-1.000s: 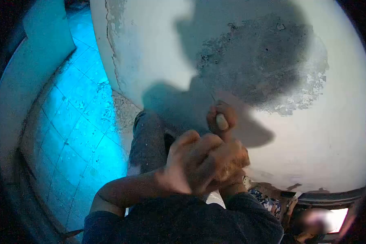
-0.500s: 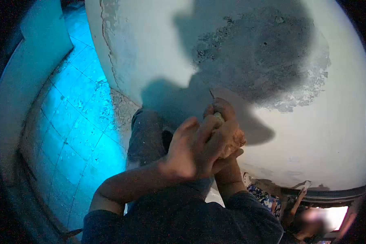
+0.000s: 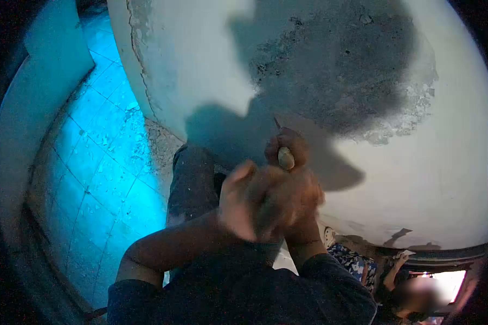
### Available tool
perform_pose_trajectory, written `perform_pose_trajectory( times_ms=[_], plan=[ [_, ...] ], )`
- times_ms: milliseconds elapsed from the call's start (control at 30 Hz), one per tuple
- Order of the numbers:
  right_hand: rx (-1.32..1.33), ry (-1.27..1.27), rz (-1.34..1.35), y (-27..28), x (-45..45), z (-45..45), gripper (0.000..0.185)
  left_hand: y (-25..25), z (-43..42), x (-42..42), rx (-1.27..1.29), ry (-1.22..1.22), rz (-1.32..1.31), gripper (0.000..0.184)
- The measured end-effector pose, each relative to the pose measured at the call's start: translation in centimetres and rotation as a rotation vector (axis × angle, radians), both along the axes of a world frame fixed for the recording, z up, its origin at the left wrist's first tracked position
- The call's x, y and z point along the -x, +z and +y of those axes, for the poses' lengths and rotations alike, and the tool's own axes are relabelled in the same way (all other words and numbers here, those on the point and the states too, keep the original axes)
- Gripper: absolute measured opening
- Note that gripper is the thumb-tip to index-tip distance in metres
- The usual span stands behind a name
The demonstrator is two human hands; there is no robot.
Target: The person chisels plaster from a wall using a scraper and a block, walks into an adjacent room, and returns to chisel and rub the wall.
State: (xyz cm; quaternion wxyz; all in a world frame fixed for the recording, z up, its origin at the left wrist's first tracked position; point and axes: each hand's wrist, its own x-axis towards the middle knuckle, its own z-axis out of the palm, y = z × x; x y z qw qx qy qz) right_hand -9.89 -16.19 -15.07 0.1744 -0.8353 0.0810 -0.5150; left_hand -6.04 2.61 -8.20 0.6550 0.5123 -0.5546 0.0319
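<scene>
My right hand (image 3: 296, 142) is closed around a slim tool whose rounded pale handle end (image 3: 286, 158) points back at me. A narrow dark blade (image 3: 277, 123) sticks out of the far side of that fist, towards the wall. Nearer to me, and partly over my right wrist, my left hand (image 3: 255, 197) is smeared by motion. Its fingers curl round a rough brown lump (image 3: 313, 190), like a piece of stone or brick, just behind the handle end.
A pale wall (image 3: 379, 187) carries a large grey patch (image 3: 336, 70) of peeled plaster, under shadow. Blue-lit floor tiles (image 3: 111, 179) strewn with flakes lie left. At lower right, another person's raised hand (image 3: 401, 261) holds something pale near the wall.
My left hand and the lump have drawn back from the tool's handle, baring its rounded end. The right fist stays nearly in place. The other person's hand has dropped slightly.
</scene>
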Motion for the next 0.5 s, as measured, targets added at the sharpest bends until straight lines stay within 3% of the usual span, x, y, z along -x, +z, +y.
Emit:
perform_pose_trajectory(
  times_ms=[67,100,167,233,267,300,367,400,467,500],
  plan=[
    [-0.414,0.012,0.109,-0.3,0.8,0.5,0.019,1.4,-1.6,-0.7,-0.076,0.271,-0.181,0.061],
    [-0.284,0.114,0.071,0.6,0.4,0.7,0.014,1.4,-1.2,-1.1,-0.07,0.278,-0.185,0.061],
    [-0.027,0.337,0.001,2.3,-0.5,1.1,0.007,1.0,0.1,-1.5,0.01,-0.039,-0.175,0.052],
    [0.118,0.309,-0.1,1.2,-0.9,0.7,0.01,0.2,-0.9,-0.5,0.126,0.005,-0.176,0.058],
    [0.165,0.298,-0.133,0.2,-0.7,0.6,0.011,-0.4,-1.8,-0.7,-0.026,0.085,-0.16,0.061],
    [-0.312,0.331,-0.122,-2.7,0.0,-0.2,0.013,-0.5,-2.3,-0.9,-0.174,0.168,-0.148,0.063],
    [-0.78,0.362,-0.105,-3.4,-0.1,-0.8,0.015,-0.6,-1.8,-0.4,-0.133,0.235,-0.225,0.061],
    [-0.394,0.23,-0.02,-1.9,-0.3,-0.8,0.017,-1.0,-1.3,-0.3,-0.056,0.152,-0.248,0.06],
    [-0.017,0.09,0.07,0.0,-0.5,-0.6,0.021,-0.2,-0.1,0.3,0.064,0.041,-0.209,0.058],
    [0.013,0.228,-0.004,0.6,-0.6,-0.6,0.015,-0.1,-0.4,0.3,0.059,0.038,-0.205,0.058]
  ],
)
